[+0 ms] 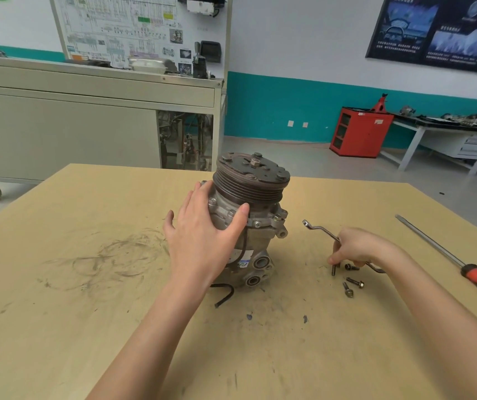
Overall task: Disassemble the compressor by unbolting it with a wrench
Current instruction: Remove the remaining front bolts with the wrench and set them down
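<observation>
Scuffed table point(58, 298), compressor point(251, 183) upright, wrench point(322, 229) gripped

Dull cast-metal compressor point(249, 215), shiny metal wrench point(319, 230), scuffed matt wooden table point(87, 226).

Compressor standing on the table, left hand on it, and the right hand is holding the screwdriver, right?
Not the screwdriver. The head view shows the right hand holding the wrench; the screwdriver lies alone on the table. The left hand does rest on the standing compressor.
</observation>
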Action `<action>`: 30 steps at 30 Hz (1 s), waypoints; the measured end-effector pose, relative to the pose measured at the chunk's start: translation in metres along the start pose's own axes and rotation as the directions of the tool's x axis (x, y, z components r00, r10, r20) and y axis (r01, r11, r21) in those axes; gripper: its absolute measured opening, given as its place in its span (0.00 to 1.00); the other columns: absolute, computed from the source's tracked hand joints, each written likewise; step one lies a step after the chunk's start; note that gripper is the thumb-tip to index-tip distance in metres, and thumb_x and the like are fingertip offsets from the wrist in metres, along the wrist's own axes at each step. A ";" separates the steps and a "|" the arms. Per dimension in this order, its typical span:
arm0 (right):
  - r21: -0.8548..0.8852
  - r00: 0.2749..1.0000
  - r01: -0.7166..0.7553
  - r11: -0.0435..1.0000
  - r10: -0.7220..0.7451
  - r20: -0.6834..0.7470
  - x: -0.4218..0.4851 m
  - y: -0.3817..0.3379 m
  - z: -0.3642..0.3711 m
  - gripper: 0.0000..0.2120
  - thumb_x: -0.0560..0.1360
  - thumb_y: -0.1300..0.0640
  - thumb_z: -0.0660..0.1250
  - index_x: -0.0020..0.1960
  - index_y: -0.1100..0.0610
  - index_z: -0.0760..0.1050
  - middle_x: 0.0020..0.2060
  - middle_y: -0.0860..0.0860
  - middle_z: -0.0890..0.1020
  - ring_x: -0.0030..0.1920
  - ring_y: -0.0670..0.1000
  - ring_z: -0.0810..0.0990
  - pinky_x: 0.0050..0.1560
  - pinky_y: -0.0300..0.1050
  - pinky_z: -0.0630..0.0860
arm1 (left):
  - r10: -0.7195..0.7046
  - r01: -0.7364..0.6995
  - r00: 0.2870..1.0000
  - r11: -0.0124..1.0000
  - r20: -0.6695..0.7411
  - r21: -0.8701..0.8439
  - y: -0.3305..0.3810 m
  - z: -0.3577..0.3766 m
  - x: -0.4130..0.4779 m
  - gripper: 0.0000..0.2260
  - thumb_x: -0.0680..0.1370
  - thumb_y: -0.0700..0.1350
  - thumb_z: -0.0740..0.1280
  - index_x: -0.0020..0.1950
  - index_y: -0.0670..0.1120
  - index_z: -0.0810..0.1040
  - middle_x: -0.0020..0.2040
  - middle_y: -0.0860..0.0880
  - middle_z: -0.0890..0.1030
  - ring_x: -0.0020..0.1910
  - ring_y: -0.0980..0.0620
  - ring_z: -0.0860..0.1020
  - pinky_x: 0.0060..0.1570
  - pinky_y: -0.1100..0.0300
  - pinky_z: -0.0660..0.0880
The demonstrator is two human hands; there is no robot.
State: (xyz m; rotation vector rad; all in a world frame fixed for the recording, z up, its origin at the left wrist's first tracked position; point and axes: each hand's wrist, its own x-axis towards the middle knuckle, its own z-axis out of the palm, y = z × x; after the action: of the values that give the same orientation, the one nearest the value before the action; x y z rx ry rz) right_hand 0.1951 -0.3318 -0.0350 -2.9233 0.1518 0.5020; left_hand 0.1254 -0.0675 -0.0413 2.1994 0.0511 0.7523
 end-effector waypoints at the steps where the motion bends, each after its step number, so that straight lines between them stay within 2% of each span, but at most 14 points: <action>1: -0.008 1.000 -0.013 1.000 0.013 0.007 0.003 0.000 0.003 0.10 0.72 0.54 0.73 0.44 0.60 0.77 0.29 0.51 0.72 0.25 0.48 0.70 0.27 0.38 0.68 | 0.000 0.000 1.000 1.000 -0.001 -0.005 0.000 0.000 0.000 0.37 0.68 0.73 0.49 0.72 0.56 0.65 0.72 0.54 0.71 0.73 0.55 0.66 0.74 0.44 0.53; 6: -0.038 0.997 -0.064 0.997 0.066 0.041 0.012 0.000 0.012 0.17 0.72 0.53 0.73 0.51 0.66 0.78 0.33 0.53 0.75 0.26 0.50 0.73 0.29 0.39 0.69 | -0.001 0.001 1.000 1.000 -0.003 -0.011 -0.001 0.000 0.000 0.38 0.68 0.73 0.49 0.73 0.56 0.64 0.72 0.53 0.71 0.73 0.54 0.66 0.74 0.43 0.53; 8: -0.041 0.998 -0.052 0.998 0.053 0.029 0.010 0.002 0.008 0.14 0.73 0.52 0.72 0.46 0.65 0.79 0.28 0.51 0.74 0.23 0.49 0.71 0.27 0.38 0.67 | 0.000 0.000 1.000 1.000 -0.002 -0.018 0.000 0.000 0.000 0.38 0.68 0.73 0.49 0.73 0.56 0.65 0.72 0.54 0.71 0.73 0.54 0.66 0.74 0.44 0.53; 10: 0.071 0.999 -0.024 0.997 0.027 -0.046 0.004 0.002 -0.003 0.15 0.76 0.51 0.68 0.37 0.61 0.77 0.21 0.48 0.71 0.20 0.47 0.67 0.23 0.36 0.64 | 0.004 -0.004 1.000 1.000 -0.001 -0.019 0.000 0.000 0.000 0.37 0.68 0.73 0.49 0.72 0.56 0.65 0.72 0.54 0.71 0.72 0.54 0.66 0.74 0.44 0.53; 12: 0.337 0.974 0.055 0.940 0.024 -0.227 -0.005 -0.003 -0.016 0.18 0.79 0.49 0.61 0.36 0.59 0.74 0.23 0.48 0.69 0.23 0.48 0.66 0.25 0.38 0.63 | 0.006 -0.006 1.000 1.000 -0.001 -0.018 -0.001 0.000 0.001 0.36 0.68 0.72 0.50 0.72 0.56 0.65 0.72 0.54 0.71 0.72 0.54 0.67 0.74 0.43 0.53; 13: 0.527 0.941 0.143 0.838 0.050 -0.335 -0.012 -0.009 -0.022 0.18 0.81 0.48 0.59 0.37 0.58 0.72 0.24 0.48 0.68 0.25 0.48 0.66 0.27 0.39 0.63 | 0.007 -0.007 1.000 1.000 -0.002 -0.019 -0.001 0.000 0.001 0.36 0.69 0.72 0.51 0.72 0.56 0.65 0.72 0.54 0.71 0.72 0.54 0.67 0.74 0.44 0.53; 14: 0.715 0.904 0.268 0.646 0.088 -0.418 -0.021 -0.017 -0.028 0.18 0.81 0.48 0.57 0.36 0.57 0.70 0.24 0.48 0.66 0.25 0.48 0.65 0.28 0.39 0.63 | 0.008 -0.008 1.000 1.000 -0.004 -0.020 -0.001 0.000 0.001 0.37 0.68 0.72 0.50 0.72 0.56 0.65 0.72 0.54 0.71 0.72 0.54 0.66 0.74 0.44 0.53; 15: 0.839 0.875 0.399 0.370 0.121 -0.469 -0.034 -0.026 -0.033 0.19 0.82 0.49 0.56 0.34 0.55 0.67 0.24 0.47 0.64 0.25 0.47 0.64 0.27 0.39 0.62 | 0.009 -0.009 1.000 1.000 -0.006 -0.020 -0.001 0.000 0.001 0.37 0.68 0.72 0.50 0.72 0.55 0.65 0.71 0.54 0.72 0.72 0.54 0.66 0.74 0.44 0.53; 17: 0.823 0.851 0.525 -0.217 0.128 -0.509 -0.065 -0.045 -0.038 0.22 0.82 0.50 0.54 0.30 0.53 0.62 0.22 0.47 0.61 0.24 0.47 0.62 0.25 0.37 0.60 | 0.009 -0.009 1.000 1.000 -0.006 -0.019 -0.001 -0.001 0.000 0.38 0.68 0.73 0.49 0.72 0.55 0.65 0.72 0.54 0.71 0.72 0.55 0.66 0.74 0.44 0.52; 19: 0.672 0.833 0.499 -0.547 0.090 -0.546 -0.094 -0.062 -0.034 0.24 0.82 0.52 0.53 0.27 0.53 0.62 0.22 0.47 0.61 0.24 0.47 0.63 0.24 0.37 0.61 | 0.012 -0.012 1.000 1.000 0.004 -0.015 -0.002 -0.002 0.000 0.38 0.68 0.73 0.50 0.73 0.56 0.65 0.72 0.54 0.71 0.72 0.55 0.66 0.74 0.45 0.51; 21: 0.572 0.803 0.491 -0.657 0.088 -0.589 -0.115 -0.079 -0.021 0.23 0.81 0.53 0.53 0.27 0.53 0.63 0.23 0.48 0.61 0.25 0.48 0.65 0.25 0.37 0.62 | 0.018 -0.017 1.000 1.000 0.023 -0.021 -0.003 -0.004 0.000 0.38 0.67 0.74 0.50 0.73 0.56 0.64 0.72 0.54 0.71 0.72 0.55 0.66 0.75 0.44 0.50; 23: 0.520 0.789 0.505 -0.689 0.124 -0.602 -0.125 -0.095 -0.007 0.22 0.82 0.55 0.53 0.29 0.54 0.62 0.24 0.49 0.61 0.26 0.48 0.65 0.26 0.38 0.63 | 0.025 -0.021 0.998 0.998 0.056 -0.062 -0.006 -0.007 0.001 0.39 0.67 0.74 0.52 0.73 0.57 0.64 0.72 0.54 0.71 0.72 0.55 0.66 0.74 0.42 0.51; 27: 0.503 0.794 0.533 -0.681 0.197 -0.575 -0.127 -0.115 0.017 0.24 0.82 0.56 0.53 0.27 0.54 0.62 0.23 0.49 0.61 0.27 0.49 0.66 0.27 0.38 0.64 | 0.033 0.020 0.980 0.964 0.194 -0.265 -0.015 -0.018 0.008 0.39 0.65 0.73 0.60 0.74 0.61 0.62 0.77 0.55 0.62 0.76 0.55 0.60 0.73 0.41 0.60; 30: 0.482 0.752 0.608 -0.631 0.264 -0.604 -0.126 -0.118 0.030 0.24 0.83 0.57 0.53 0.27 0.54 0.62 0.23 0.49 0.62 0.27 0.49 0.67 0.28 0.37 0.66 | 0.046 0.050 0.967 0.930 0.251 -0.365 -0.016 -0.020 0.010 0.37 0.64 0.70 0.66 0.71 0.60 0.65 0.69 0.56 0.72 0.69 0.53 0.70 0.67 0.44 0.70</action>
State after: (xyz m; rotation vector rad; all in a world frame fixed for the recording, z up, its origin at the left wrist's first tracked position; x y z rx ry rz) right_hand 0.0827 -0.2018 -0.0022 -0.6640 -0.1167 -0.5210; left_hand 0.1264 -0.0403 -0.0374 1.9137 -0.2043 0.4274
